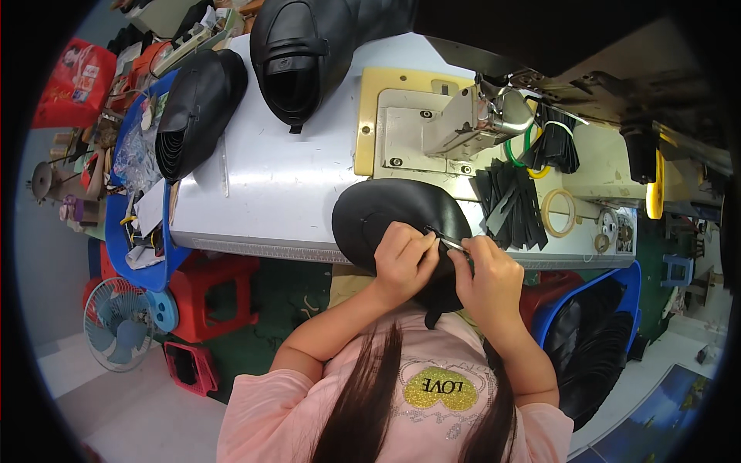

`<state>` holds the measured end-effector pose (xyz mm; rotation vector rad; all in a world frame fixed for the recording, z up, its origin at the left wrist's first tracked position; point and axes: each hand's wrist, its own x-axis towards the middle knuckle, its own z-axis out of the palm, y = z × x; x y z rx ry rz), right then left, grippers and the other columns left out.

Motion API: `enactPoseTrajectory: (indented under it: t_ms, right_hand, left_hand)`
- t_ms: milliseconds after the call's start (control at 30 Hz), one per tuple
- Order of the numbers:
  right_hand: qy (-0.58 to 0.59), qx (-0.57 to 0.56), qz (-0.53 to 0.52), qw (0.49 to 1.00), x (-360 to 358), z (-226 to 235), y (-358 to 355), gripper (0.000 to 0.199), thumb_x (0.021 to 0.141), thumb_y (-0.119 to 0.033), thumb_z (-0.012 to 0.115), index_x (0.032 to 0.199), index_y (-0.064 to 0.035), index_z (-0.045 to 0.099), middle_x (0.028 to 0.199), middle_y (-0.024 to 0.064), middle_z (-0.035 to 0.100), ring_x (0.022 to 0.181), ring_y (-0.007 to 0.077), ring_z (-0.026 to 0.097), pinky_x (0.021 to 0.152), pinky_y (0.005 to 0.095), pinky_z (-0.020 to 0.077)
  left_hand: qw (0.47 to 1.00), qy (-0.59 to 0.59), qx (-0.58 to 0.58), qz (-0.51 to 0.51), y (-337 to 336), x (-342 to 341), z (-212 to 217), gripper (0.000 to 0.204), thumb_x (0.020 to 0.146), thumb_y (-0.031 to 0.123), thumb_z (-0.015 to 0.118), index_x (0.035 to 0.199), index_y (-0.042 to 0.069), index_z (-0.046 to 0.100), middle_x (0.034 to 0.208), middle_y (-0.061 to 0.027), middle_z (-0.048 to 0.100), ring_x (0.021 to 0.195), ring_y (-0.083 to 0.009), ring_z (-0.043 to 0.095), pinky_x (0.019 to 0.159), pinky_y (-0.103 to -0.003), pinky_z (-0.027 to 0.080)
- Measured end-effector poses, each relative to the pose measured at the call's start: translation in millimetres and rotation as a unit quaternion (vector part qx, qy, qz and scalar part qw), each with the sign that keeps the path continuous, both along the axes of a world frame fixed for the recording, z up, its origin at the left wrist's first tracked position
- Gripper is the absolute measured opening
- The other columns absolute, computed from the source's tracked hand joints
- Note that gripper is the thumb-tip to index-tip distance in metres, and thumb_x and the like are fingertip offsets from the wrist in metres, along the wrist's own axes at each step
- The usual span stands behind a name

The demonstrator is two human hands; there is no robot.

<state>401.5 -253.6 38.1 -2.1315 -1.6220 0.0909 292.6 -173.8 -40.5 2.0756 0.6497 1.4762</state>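
Two black stacks (199, 108) beyond hands (448, 266)

Red glossy plastic bag with pale printed panels (73, 83) up at the far left edge, beyond the cluttered blue tray (123, 231), small white card or label (151, 207) lying tilted inside that tray, no screens or signs showing

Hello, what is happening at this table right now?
A person sits at a white worktable with a sewing machine on it. Both hands are on a black leather piece at the table's near edge. The left hand pinches it, and the right hand holds a small metal tool against it. Black strips and a tape roll lie beside the machine, and more black pieces lie further back.
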Motion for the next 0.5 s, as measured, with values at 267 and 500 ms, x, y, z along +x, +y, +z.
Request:
enactPoseTrajectory:
  t_ms: [267, 500]
  right_hand:
    - [-0.016, -0.018, 0.012, 1.0, -1, 5, 4, 0.021, 0.074, -0.013, 0.067, 0.071, -0.005, 0.049, 0.062, 0.0096, 0.056, 0.051, 0.0274, 0.057, 0.045, 0.0362, 0.0437]
    - [0.011, 0.021, 0.016, 1.0, -1, -4, 4, 0.019, 0.073, -0.014, 0.068, 0.074, -0.0042, 0.052, 0.063, 0.0102, 0.056, 0.051, 0.0276, 0.057, 0.046, 0.036, 0.0438]
  left_hand:
    - [0.998, -0.024, 0.049, -0.009, 3, -1, -1, 0.022, 0.062, -0.012, 0.066, 0.08, -0.001, 0.058, 0.068, -0.0085, 0.051, 0.058, -0.0231, 0.052, 0.053, -0.031, 0.044]
    - [0.995, -0.062, -0.075, -0.007, 3, -4, -1, 0.015, 0.068, -0.011, 0.063, 0.077, 0.0, 0.057, 0.068, -0.0105, 0.052, 0.058, -0.0233, 0.053, 0.053, -0.031, 0.044]
